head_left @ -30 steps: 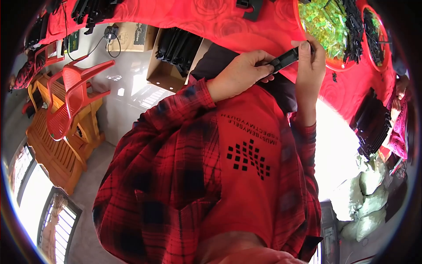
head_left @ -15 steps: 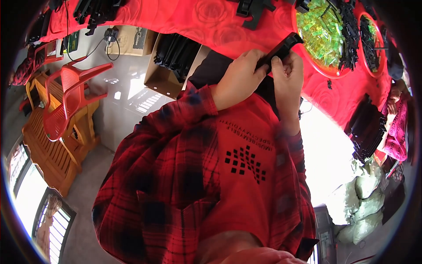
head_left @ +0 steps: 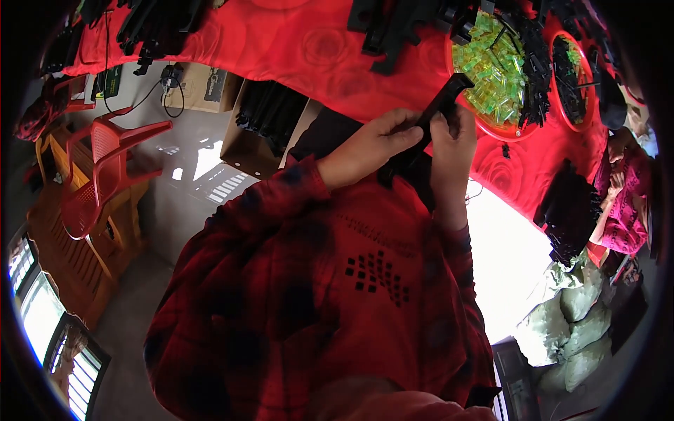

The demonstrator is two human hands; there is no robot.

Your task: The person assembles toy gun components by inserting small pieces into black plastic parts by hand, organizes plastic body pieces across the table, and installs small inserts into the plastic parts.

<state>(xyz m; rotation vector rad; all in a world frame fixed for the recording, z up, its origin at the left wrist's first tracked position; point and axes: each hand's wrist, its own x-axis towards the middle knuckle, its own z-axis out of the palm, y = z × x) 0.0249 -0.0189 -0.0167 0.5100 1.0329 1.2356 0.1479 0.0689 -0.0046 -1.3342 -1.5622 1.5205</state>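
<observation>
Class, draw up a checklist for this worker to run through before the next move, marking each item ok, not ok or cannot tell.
1. Left hand holding the black part: ok.
2. Right hand on the same part: ok.
3. Part's upper end clear of the red-rimmed container: cannot tell; they overlap in view.
4. Cloth free of loose bits beside the container: not ok; a small black piece lies there.
5. Part's underside checked: cannot tell; hidden.
</observation>
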